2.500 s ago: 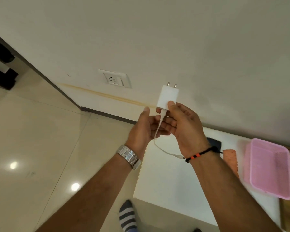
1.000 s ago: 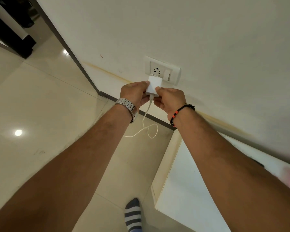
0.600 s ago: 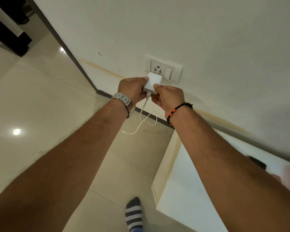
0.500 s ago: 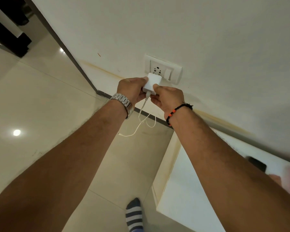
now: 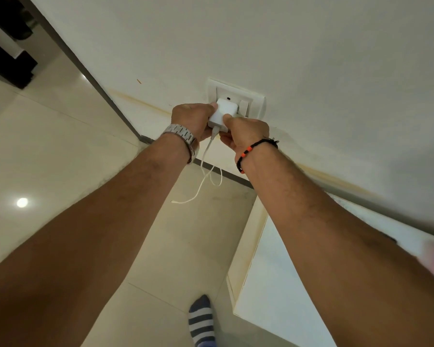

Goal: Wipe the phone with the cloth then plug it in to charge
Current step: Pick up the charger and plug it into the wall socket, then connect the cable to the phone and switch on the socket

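Pale wall (image 5: 311,46) and glossy floor tiles fill the head view, with the socket plate (image 5: 257,102) low on the wall. My left hand (image 5: 190,118) and right hand (image 5: 246,134) pinch the white charger (image 5: 222,115) from either side, fingers curled round it, pressing it against the socket; whether its pins are fully seated I cannot tell. Its cable (image 5: 205,176) hangs loose, free end dangling above the floor. At the white table's (image 5: 286,284) far right edge my arm hides all but a dark sliver, perhaps the phone. I judge wiping finished; joining cable to phone remains.
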`<state>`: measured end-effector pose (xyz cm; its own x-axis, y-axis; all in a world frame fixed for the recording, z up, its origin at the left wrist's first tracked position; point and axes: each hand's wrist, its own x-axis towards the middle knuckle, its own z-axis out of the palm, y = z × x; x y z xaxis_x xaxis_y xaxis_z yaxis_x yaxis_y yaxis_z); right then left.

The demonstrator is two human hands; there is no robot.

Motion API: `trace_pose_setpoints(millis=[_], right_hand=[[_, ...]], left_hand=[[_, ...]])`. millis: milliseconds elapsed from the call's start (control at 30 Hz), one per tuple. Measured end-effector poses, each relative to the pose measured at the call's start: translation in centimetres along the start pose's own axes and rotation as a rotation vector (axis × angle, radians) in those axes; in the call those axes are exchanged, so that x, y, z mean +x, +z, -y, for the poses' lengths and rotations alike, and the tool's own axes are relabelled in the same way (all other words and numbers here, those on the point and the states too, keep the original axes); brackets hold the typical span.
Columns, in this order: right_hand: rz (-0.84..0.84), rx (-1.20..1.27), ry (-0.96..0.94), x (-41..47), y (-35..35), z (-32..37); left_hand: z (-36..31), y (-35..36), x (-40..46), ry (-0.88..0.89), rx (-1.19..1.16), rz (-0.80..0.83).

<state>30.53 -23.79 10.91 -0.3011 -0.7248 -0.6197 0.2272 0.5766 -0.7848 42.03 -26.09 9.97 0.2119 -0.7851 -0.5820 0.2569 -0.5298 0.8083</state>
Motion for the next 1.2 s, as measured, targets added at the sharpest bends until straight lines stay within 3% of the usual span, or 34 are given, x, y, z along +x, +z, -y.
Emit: trace_pose_setpoints(millis=[100, 300, 533, 600, 767, 900, 1000, 1100, 1200], right_hand=[[0.034, -0.005, -0.029, -0.3, -0.4, -0.8], [0.175, 0.031, 0.070, -1.2, -1.2, -2.0], [0.183, -0.103, 0.130, -4.0, -3.3, -8.9], [0.191, -0.081, 0.193, -5.4, -4.8, -11.2], [0.312, -0.084, 0.241, -9.5, -9.8, -15.3], [0.290, -0.124, 0.194, -10.5, -14.3, -14.3], [0.286, -0.009, 0.202, -10.1, -16.6, -11.7], [0.297, 0.005, 0.193, -9.7, -17.9, -8.9], [0.323, -0.053, 0.184, -9.3, -19.1, -6.9]], left_hand=[[0.6, -0.9, 0.0, -0.015, -0.013, 0.091], [5.2, -3.9, -1.4, -0.217, 0.133, 0.196], [12.4, -6.1, -6.8, -0.200, 0.308, 0.252], [13.0, -6.0, -8.2, -0.188, 0.270, 0.293], [12.3, -3.5, -9.8, -0.183, 0.082, 0.221], [12.3, -1.8, -10.8, -0.212, 0.012, 0.245], [13.8, -0.6, -13.2, -0.307, -0.059, 0.387], [16.4, 1.3, -17.0, -0.360, 0.038, 0.556], [18.3, 3.0, -20.1, -0.345, 0.198, 0.593]])
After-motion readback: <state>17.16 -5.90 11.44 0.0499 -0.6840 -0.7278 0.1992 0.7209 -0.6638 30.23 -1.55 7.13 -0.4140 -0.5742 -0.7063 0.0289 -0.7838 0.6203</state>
